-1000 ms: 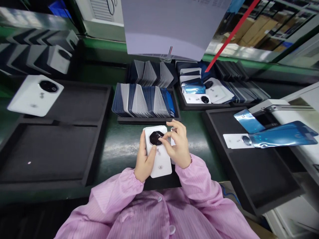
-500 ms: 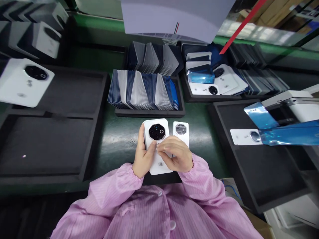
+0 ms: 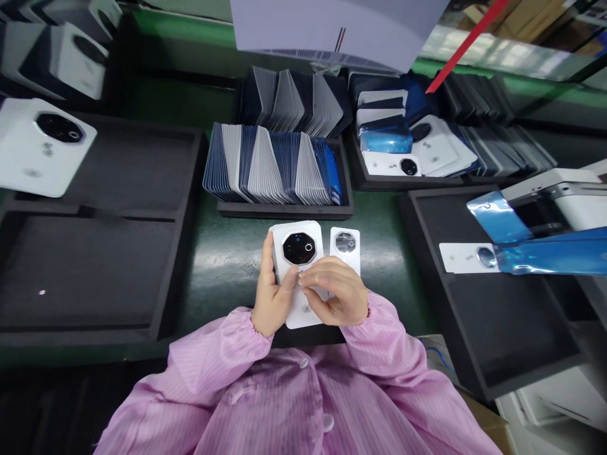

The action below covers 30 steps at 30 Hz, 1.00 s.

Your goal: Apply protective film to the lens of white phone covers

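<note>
My left hand (image 3: pixel 271 300) is closed around the left edge of a white phone back cover (image 3: pixel 309 316), its thumb resting on the face. Near the cover's top sits a black octagonal camera area (image 3: pixel 298 248) with round lens openings. Over the cover's middle, my right hand (image 3: pixel 337 287) has its fingers bent and drawn together, the tips beside my left thumb just below the camera area. Whatever those fingertips pinch, if anything, is too small or hidden. A narrower white panel (image 3: pixel 345 249) with a silver-rimmed camera area lies just right of the cover, partly behind my right hand.
Behind my hands a black tray (image 3: pixel 284 210) holds fanned blue and white cards (image 3: pixel 268 167). Black trays stand left (image 3: pixel 85 278) and right (image 3: pixel 516 335). Blue film (image 3: pixel 554 253) lies across the right one. A large white cover (image 3: pixel 42 151) rests at far left. White paper (image 3: pixel 332 28) hangs above.
The view has shifted slightly, so the surroundings sit a little higher in the picture. Both hands keep nearly the same pose on the cover.
</note>
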### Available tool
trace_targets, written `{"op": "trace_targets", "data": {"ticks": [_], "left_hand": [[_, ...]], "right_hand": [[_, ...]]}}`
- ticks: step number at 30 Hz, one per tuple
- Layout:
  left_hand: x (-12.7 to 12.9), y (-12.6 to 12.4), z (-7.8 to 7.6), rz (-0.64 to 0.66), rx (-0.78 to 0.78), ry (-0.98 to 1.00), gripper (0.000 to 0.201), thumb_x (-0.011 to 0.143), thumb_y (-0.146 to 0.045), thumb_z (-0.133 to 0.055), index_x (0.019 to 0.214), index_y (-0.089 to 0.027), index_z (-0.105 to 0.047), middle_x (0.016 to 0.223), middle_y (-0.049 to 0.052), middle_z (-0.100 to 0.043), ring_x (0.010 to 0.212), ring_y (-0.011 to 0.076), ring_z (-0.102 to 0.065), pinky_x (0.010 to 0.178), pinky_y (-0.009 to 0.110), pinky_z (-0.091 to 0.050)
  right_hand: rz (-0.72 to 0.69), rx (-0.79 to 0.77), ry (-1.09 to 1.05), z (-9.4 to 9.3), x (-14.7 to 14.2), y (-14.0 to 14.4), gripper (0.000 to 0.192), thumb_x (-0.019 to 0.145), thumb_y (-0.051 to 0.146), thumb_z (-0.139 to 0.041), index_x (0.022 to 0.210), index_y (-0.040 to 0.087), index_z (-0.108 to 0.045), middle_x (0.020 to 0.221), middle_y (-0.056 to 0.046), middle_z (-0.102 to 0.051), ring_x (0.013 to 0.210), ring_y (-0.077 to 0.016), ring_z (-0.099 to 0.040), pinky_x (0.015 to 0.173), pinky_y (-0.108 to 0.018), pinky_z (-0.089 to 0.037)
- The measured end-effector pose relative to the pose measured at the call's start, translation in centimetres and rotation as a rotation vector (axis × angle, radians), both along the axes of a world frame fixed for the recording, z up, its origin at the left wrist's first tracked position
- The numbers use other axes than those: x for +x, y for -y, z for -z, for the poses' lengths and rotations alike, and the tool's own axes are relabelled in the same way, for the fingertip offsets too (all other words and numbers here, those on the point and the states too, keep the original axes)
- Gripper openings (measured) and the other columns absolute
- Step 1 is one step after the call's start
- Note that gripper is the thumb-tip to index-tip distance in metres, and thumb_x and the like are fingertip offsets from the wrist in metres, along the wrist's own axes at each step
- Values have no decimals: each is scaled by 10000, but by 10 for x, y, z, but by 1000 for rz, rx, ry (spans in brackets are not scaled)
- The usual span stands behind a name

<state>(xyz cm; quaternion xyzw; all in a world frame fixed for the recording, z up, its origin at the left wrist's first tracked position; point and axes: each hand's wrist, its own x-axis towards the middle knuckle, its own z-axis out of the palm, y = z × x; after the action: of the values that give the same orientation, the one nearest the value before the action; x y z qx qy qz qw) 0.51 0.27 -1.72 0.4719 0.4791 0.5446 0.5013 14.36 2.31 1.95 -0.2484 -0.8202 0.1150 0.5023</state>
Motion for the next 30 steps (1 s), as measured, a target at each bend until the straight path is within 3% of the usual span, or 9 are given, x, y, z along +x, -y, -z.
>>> {"op": "trace_targets", "data": {"ticks": [4,8,12,15,17,18,20,25,30], "left_hand": [[0,0,1,-2,30,-5,683,905,-341,-539,1484,-345,-178,1540,58,-322,1398,260,-339,1151,459,-279],[0,1,1,-8,50,-16,685,902,-333,-544,1485,-338,-184,1526,61,-345,1379,259,-371,1143,445,-295],[1,1,0,-10,26,-15,672,906,-316,-536,1482,-345,-190,1528,56,-340,1391,253,-351,1150,442,-286],[2,2,0,-3,10,12,672,902,-317,-543,1478,-357,-199,1533,48,-331,1393,248,-347,1149,432,-290],[3,2,0,10,-5,42,678,896,-325,-554,1475,-363,-204,1529,45,-338,1387,248,-359,1142,425,-305],[3,3,0,19,-16,59,680,893,-333,-558,1474,-364,-207,1528,44,-340,1386,250,-361,1139,422,-311],[4,3,0,41,-44,102,676,891,-356,-555,1474,-363,-211,1531,43,-336,1387,253,-360,1136,422,-317],[5,3,-2,65,-102,203,671,889,-412,-539,1475,-347,-221,1543,42,-318,1391,259,-353,1135,420,-322],[6,1,-4,-3,-144,230,700,865,-397,-581,1469,-347,-232,1520,40,-355,1377,254,-377,1133,412,-328]], "right_hand": [[0,21,-8,-1,0,0,649,767,19,-598,1357,194,-390,754,-36,-726,718,-188,-714,656,-354,-583],[30,28,17,1,1,0,519,769,27,-610,1252,182,-498,777,-51,-730,747,-191,-719,674,-352,-589],[158,20,53,6,4,0,459,795,63,-612,1213,241,-544,892,-45,-732,908,-217,-707,784,-403,-581],[363,-149,140,6,6,-1,616,814,200,-650,1377,251,-406,1264,-114,-611,1283,-319,-497,1008,-559,-451],[417,-340,166,4,6,-3,764,819,312,-657,1464,214,-259,1464,-152,-409,1401,-342,-321,1086,-588,-363],[409,-417,158,3,6,-3,780,827,340,-646,1474,205,-232,1497,-156,-353,1412,-333,-299,1102,-574,-351],[381,-490,112,2,6,-3,693,847,334,-618,1448,210,-297,1487,-147,-365,1393,-302,-343,1114,-535,-355],[427,-484,-125,-2,7,-3,494,816,277,-645,1288,212,-514,1428,-129,-424,1335,-292,-421,1103,-497,-368],[670,-501,-622,-5,49,-15,492,816,292,-629,1272,207,-467,1119,-102,-649,1002,-236,-655,897,-437,-518]]}}
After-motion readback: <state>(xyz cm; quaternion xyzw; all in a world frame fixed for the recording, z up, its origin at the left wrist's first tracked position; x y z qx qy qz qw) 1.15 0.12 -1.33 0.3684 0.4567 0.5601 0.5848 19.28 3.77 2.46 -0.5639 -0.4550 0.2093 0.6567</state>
